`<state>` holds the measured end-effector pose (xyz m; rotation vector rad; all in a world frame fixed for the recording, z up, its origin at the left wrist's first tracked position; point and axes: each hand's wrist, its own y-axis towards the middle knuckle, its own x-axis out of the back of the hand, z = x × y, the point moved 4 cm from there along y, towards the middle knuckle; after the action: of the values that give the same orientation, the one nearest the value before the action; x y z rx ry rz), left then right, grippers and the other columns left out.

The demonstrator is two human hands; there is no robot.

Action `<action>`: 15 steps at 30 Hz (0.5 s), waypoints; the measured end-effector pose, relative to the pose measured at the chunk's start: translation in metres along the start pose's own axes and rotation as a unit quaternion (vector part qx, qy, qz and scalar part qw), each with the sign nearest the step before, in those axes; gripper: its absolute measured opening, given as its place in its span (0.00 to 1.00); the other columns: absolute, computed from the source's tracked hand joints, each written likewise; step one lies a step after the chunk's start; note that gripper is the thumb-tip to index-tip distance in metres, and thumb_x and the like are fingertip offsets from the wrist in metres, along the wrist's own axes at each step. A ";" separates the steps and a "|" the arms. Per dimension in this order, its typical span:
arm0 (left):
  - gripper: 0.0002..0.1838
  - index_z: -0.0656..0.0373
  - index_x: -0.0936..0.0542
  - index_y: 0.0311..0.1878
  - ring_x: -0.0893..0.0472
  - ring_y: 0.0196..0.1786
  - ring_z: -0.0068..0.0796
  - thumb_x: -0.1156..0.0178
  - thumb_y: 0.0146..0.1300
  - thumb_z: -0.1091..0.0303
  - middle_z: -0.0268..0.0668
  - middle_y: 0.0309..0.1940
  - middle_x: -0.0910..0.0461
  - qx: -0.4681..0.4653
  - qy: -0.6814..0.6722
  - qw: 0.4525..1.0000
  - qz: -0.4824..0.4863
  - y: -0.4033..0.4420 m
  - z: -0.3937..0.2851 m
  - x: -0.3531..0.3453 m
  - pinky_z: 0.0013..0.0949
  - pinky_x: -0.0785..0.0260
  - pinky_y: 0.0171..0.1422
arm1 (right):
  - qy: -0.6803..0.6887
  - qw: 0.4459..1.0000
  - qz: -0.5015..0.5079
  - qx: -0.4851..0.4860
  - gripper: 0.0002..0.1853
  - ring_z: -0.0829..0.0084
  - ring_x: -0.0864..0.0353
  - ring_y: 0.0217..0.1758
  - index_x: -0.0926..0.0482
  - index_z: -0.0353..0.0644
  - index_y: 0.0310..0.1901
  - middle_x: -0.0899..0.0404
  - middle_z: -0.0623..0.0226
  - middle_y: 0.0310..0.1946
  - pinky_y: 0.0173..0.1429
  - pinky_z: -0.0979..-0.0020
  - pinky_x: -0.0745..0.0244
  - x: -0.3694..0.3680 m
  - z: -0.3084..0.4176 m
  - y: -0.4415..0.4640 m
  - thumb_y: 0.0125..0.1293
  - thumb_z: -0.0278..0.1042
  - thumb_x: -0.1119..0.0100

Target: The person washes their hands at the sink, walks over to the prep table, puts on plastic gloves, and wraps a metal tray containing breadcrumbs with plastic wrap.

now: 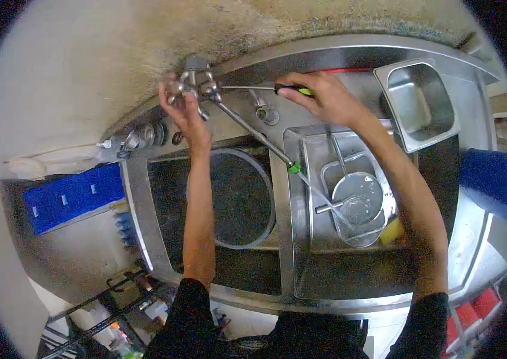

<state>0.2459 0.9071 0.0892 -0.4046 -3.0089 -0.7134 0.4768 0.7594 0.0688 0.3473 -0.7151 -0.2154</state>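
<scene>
A metal wall faucet (208, 90) sits at the back of the sink, its long spout (247, 122) slanting down to the right to a green tip. My left hand (189, 116) is at the faucet's left side, fingers and thumb around its knob. Gripped in my right hand (325, 96) is a screwdriver (247, 88) with a black and green handle. Its shaft points left, and the end meets the faucet body near the spout's base. Water runs from the spout into a round metal pan (358, 194) in the right basin.
A large round rim (271, 197) lies in the left basin. At the back right stands a steel food pan (415, 102). A yellow sponge (393, 230) rests beside the round pan. Small metal items (146, 136) sit on the left ledge, near a blue panel (74, 194).
</scene>
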 end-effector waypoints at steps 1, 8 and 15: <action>0.37 0.57 0.51 0.72 0.43 0.72 0.38 0.47 0.69 0.52 0.41 0.70 0.41 -0.021 0.033 0.999 0.012 0.001 -0.001 -0.008 0.39 0.55 0.75 | 0.007 1.000 -0.002 -0.002 0.19 0.50 0.19 0.42 0.21 0.42 0.49 0.18 0.54 0.40 0.47 0.55 0.24 -0.001 -0.002 0.002 0.66 0.48 0.45; 0.22 0.64 0.34 0.50 0.35 0.53 0.32 0.55 0.73 0.51 0.41 0.49 0.32 -0.094 0.181 0.978 -0.053 0.000 0.033 0.008 0.34 0.48 0.64 | 0.007 0.998 -0.029 0.063 0.18 0.51 0.19 0.41 0.19 0.44 0.47 0.18 0.55 0.41 0.45 0.55 0.23 -0.007 -0.016 0.013 0.67 0.49 0.47; 0.21 0.65 0.37 0.59 0.36 0.55 0.33 0.58 0.75 0.57 0.41 0.53 0.34 -0.083 0.230 0.969 -0.029 -0.005 0.027 0.005 0.35 0.48 0.65 | 0.011 0.994 -0.041 0.097 0.16 0.52 0.19 0.42 0.20 0.44 0.48 0.18 0.58 0.44 0.45 0.58 0.23 -0.009 -0.020 0.012 0.66 0.44 0.43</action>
<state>0.2408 0.9163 0.0635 -0.1278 -2.5416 -0.9203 0.4848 0.7779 0.0539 0.5634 -0.7014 -0.2201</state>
